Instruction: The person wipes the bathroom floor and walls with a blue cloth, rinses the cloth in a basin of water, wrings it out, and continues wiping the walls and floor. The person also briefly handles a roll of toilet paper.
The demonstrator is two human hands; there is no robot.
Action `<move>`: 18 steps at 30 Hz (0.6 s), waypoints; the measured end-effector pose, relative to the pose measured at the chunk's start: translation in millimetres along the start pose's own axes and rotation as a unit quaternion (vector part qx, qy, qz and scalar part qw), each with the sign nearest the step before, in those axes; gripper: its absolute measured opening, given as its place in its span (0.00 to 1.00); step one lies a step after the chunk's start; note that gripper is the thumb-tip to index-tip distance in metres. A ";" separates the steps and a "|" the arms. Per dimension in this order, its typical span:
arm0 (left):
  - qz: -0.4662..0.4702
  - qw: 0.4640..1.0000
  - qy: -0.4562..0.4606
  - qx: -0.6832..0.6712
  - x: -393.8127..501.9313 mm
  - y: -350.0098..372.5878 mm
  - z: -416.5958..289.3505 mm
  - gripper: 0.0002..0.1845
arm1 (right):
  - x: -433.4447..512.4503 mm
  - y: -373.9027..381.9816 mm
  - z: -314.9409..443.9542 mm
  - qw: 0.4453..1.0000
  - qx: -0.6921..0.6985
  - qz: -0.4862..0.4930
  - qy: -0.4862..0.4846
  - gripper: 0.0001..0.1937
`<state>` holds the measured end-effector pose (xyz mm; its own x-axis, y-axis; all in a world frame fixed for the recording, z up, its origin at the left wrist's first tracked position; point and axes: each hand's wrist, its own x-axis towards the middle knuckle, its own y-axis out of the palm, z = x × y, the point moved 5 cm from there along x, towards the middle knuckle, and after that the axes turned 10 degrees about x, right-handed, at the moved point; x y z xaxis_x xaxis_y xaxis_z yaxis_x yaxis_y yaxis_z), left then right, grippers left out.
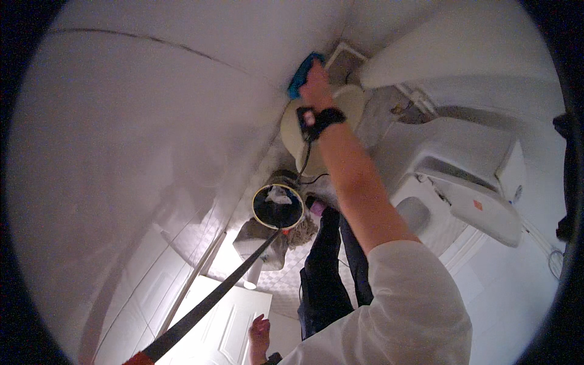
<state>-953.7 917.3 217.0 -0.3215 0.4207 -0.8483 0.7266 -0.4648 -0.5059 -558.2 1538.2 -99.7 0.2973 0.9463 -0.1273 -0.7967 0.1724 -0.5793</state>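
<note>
My right hand [316,84] is closed around a bunched blue cloth [299,77] against the pale wall at top centre; a black watch is on that wrist. Beneath the forearm sit rounded cream plastic-looking objects [292,130], partly hidden. My left hand [259,335] is low in the view, fingers raised and a little bent, with nothing visible in it. A string mop [302,232] has a dark handle [210,305] that slants to the lower left, ending in an orange part. Beside the mop head stands a round bin [278,226] with a yellowish rim, a dark inside and white crumpled material.
A white toilet with its lid [488,214] is at right, below a curved white fixture [456,50]. A pale rectangular frame [334,57] lies near the corner. Dark cords run by the bin. A white panelled door [228,315] is at lower left.
</note>
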 end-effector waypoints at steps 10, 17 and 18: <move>-0.020 0.988 0.137 0.072 11.0 -28.5 -62.6 0.16 | 8.7 -367.4 319.1 0.943 0.042 -0.149 -0.295 0.28; -0.191 0.888 0.402 0.118 -6.5 -68.8 -105.0 0.17 | -128.4 -471.2 400.2 0.774 -0.376 -0.289 -0.419 0.22; -0.141 0.939 0.295 0.105 -1.3 -70.6 -95.6 0.17 | -125.0 -469.8 392.9 0.770 -0.427 -0.255 -0.399 0.18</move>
<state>-946.6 1024.0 268.7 -0.0461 0.8799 -0.4730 0.5078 -0.3871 -0.7696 -427.8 1446.4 504.7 -0.2331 0.7409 0.6298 0.0540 0.6565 -0.7524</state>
